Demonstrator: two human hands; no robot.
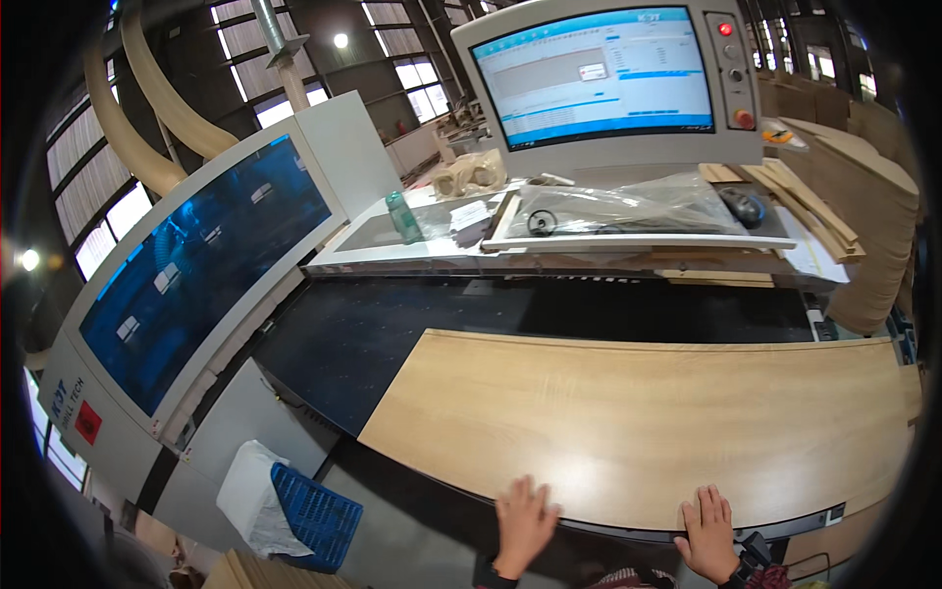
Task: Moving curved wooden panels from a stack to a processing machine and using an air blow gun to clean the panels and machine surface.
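1. Head view: a big wood panel lies flat on the machine bed, filling the frame from centre to 4 o'clock.
2. Left hand at 6 o'clock, fingers spread, palm flat on the panel's near edge. Gripping nothing.
3. Right hand at 5 o'clock, same: released, flat on the near edge.
4. Panel looks stiff, broad and probably heavy, with a smooth, likely slippery face. Best taken by its edges, hands wide apart.
5. Monitor at 12 o'clock, above a keyboard under plastic.
6. Blue machine window at 9 o'clock; blue basket with white cloth at 7 o'clock.
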